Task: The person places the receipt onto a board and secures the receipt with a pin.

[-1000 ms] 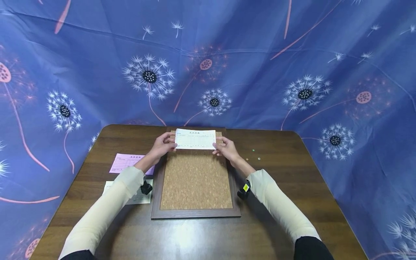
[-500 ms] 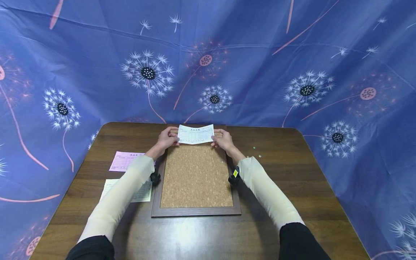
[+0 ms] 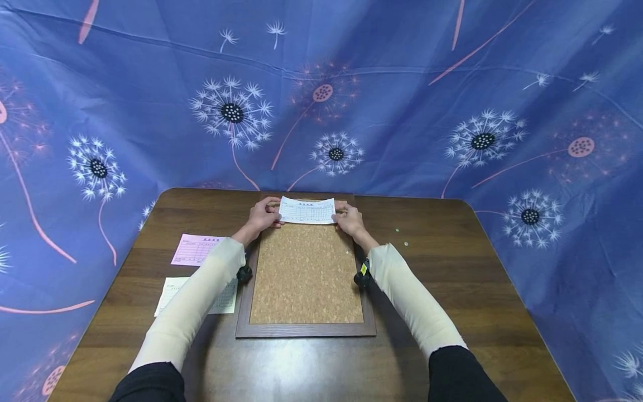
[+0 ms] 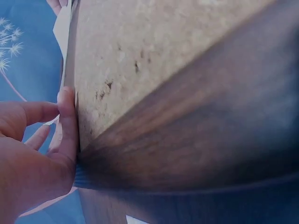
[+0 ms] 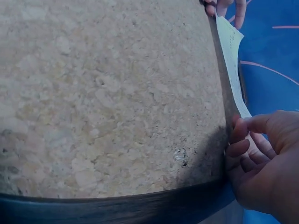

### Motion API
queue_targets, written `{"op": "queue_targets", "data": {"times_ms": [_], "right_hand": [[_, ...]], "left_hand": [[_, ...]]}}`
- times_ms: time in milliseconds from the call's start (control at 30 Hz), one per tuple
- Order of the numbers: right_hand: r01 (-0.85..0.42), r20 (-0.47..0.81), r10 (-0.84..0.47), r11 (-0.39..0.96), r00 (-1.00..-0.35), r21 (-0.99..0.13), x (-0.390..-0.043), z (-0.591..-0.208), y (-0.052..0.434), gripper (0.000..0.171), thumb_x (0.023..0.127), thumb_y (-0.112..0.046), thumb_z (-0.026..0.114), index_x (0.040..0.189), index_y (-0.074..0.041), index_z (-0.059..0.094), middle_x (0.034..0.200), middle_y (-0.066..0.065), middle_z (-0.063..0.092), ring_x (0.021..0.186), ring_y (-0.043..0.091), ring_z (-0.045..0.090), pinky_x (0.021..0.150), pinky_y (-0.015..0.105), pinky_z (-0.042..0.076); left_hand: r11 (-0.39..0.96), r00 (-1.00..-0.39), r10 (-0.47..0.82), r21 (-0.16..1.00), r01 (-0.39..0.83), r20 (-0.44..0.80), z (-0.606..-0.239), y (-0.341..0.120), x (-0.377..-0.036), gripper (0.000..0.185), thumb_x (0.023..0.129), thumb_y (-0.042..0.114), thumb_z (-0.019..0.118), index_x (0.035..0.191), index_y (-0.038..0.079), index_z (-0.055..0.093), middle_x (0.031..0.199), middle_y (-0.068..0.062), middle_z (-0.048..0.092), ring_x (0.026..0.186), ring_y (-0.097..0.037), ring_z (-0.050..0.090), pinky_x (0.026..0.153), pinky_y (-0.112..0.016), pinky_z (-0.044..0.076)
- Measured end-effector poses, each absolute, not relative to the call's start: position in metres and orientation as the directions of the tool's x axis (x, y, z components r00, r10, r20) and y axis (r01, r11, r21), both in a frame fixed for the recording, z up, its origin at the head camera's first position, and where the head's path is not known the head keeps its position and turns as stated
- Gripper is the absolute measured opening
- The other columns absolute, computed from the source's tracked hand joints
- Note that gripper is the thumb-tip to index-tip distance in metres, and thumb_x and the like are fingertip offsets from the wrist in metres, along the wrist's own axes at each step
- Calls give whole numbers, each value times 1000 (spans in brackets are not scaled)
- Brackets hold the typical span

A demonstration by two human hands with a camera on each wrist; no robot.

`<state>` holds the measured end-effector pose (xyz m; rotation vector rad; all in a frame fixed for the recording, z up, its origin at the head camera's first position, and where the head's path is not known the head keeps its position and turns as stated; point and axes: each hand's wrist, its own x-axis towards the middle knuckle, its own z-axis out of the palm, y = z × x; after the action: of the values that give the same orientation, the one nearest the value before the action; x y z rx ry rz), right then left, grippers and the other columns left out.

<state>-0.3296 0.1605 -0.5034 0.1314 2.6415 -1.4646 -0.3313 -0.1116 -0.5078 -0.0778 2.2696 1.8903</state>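
A white printed slip (image 3: 307,210) lies across the top end of a cork board (image 3: 305,273) in a dark wooden frame. My left hand (image 3: 263,215) pinches the slip's left edge and my right hand (image 3: 349,219) pinches its right edge. The right wrist view shows the slip (image 5: 231,60) bowed off the cork with my right hand (image 5: 261,158) holding its near end. Seen from the left wrist, my left hand (image 4: 42,135) has its thumb against the frame edge, and the slip (image 4: 63,28) shows only edge-on.
A pink form (image 3: 197,249) and a pale form (image 3: 201,296) lie on the brown table (image 3: 301,363) left of the board. Small round pins (image 3: 402,237) lie right of the board. Blue flowered cloth (image 3: 321,89) surrounds the table.
Both hands carried the slip away from me to the board's top end. It has gone from tilted up and bowed to lying lower on the cork.
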Motion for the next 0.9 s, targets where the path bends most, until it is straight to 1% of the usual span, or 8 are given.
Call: {"op": "queue_targets", "data": {"times_ms": [67,167,367,567,633,733,833,900], "right_hand": [[120,-133,15,545,-991,-830,-329,-506,160,35,96,-9,66,130,-2,63,81,11,72,52,7,57,53,17,41],[101,-110,18,566,-994,-818,-330,-508,160,35,96,-8,66,130,-1,63,75,9,71,51,8,56,51,18,41],[124,-125,40,600,-991,-790,-330,-509,158,35,97,-10,66,131,-3,63,73,6,69,52,8,55,47,20,39],[97,-110,19,635,-994,-767,-329,-510,157,37,97,-13,67,133,-5,62,69,3,67,50,7,54,46,20,42],[73,-90,6,631,-996,-772,-329,-511,158,38,96,-12,67,133,-4,62,67,3,66,48,7,53,45,20,42],[42,-63,-9,643,-998,-765,-330,-511,159,34,95,-11,67,128,-3,64,65,3,66,46,6,52,45,20,41],[25,-53,-21,684,-998,-729,-330,-511,159,28,94,-14,67,121,-5,69,66,3,66,46,5,50,47,19,41],[22,-59,-27,709,-998,-705,-330,-511,159,27,94,-15,67,119,-5,70,67,3,66,46,4,50,47,19,41]], "left_hand": [[195,-980,84,967,-162,-181,-509,-113,-331,58,90,-13,56,145,2,51,105,-22,65,66,-12,70,61,-23,59],[198,-979,82,966,-166,-185,-510,-113,-331,57,91,-12,57,146,3,52,104,-20,65,66,-11,70,62,-22,59],[207,-982,79,966,-154,-173,-509,-113,-329,56,90,-12,57,145,2,52,90,-9,62,64,-12,70,63,-23,59],[230,-986,87,966,-119,-142,-507,-117,-325,57,88,-15,57,144,0,54,81,-6,62,60,-11,68,59,-23,58],[261,-986,104,960,-101,-132,-506,-118,-325,57,89,-14,58,144,0,54,83,-5,61,60,-11,68,59,-23,58],[322,-981,138,943,-84,-134,-504,-119,-327,52,92,-11,57,143,0,56,89,-7,58,63,-11,69,59,-23,58],[375,-976,162,924,-74,-144,-505,-118,-329,49,92,-8,57,140,-2,58,95,-10,58,64,-10,69,59,-22,58],[410,-976,163,910,-63,-141,-506,-118,-331,47,91,-7,58,139,-3,59,96,-12,60,63,-10,68,58,-22,57]]}}
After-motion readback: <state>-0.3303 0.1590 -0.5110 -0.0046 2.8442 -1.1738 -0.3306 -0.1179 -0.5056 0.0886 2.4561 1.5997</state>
